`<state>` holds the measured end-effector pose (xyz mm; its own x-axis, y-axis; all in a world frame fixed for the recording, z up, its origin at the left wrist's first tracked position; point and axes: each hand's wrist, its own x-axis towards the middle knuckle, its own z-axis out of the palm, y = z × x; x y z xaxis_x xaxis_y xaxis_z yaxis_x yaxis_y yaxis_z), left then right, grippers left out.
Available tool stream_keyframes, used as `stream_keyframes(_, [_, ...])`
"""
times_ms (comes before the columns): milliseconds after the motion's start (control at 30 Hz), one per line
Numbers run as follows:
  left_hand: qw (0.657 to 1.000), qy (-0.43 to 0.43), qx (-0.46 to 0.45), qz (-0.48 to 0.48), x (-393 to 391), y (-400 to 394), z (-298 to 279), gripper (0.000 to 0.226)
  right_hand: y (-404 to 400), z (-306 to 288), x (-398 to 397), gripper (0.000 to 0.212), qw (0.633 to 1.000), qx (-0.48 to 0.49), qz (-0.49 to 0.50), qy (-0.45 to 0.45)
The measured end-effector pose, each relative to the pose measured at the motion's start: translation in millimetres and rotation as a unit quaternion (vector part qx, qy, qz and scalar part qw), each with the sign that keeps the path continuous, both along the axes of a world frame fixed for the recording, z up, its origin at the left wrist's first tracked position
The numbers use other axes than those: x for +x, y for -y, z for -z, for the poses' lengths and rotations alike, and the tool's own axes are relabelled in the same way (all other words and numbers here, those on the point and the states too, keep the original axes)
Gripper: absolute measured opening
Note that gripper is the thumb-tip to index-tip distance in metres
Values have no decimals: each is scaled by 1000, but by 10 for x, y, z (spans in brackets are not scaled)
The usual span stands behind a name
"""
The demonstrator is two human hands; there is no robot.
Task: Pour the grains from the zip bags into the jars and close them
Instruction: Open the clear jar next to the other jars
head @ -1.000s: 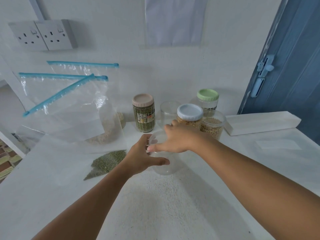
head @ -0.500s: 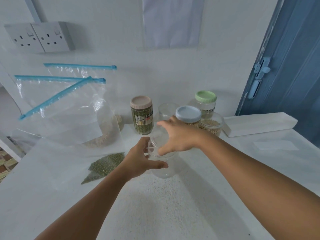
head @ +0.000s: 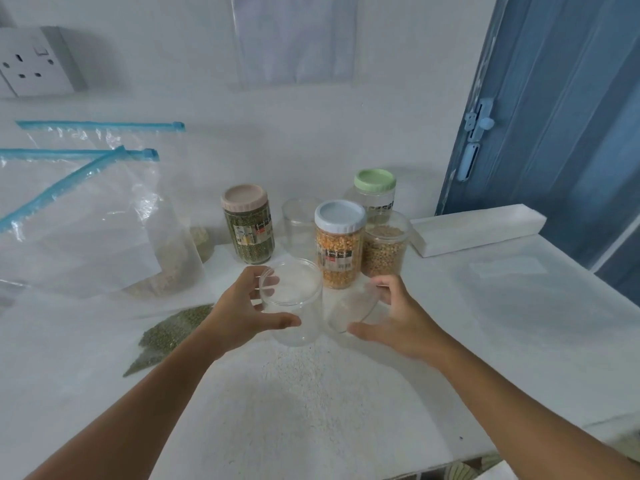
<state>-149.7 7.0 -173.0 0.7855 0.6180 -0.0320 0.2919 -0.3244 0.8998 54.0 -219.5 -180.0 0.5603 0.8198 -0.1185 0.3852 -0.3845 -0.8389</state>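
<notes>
An empty clear jar (head: 291, 303) on the table (head: 346, 393) is gripped by the left hand (head: 239, 310). Its clear lid (head: 351, 308) is pinched aside by the right hand (head: 398, 320). Grain-pouring seems next; a zip bag (head: 79, 220) must be fetched.

white wall socket (head: 33, 64), blue door (head: 561, 133), white block (head: 478, 230) on table (head: 346, 410).

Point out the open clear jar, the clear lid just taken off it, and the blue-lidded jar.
open clear jar (head: 294, 317): head view, front wall below the rim.
clear lid (head: 349, 311): head view, middle of its tilted disc.
blue-lidded jar (head: 340, 213): head view, top of its lid.
</notes>
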Motion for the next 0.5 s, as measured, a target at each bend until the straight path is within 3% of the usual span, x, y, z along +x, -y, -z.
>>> stream_keyframes(133, [1000, -3, -4, 1, 7, 11, -22, 101, 97, 122, 125, 92, 996, -84, -17, 20])
stream_keyframes(233, [1000, -9, -12, 7, -3, 4, -34, 105, 101, 63, 180, 106, 988, -130, -52, 70])
stream_keyframes(300, [1000, -14, -14, 8, -14, 0, -44, 109, 41, -33, 139, 111, 989, -95, -58, 101])
stream_keyframes(400, [999, -13, -26, 15, -43, 24, -75, 110, -191, -181, -2, 107, 994, 11, -95, 57])
stream_keyframes(500, [998, -26, -41, 33, -100, 56, -121, 100, -481, -292, -177, 121, 987, 22, -155, 24])
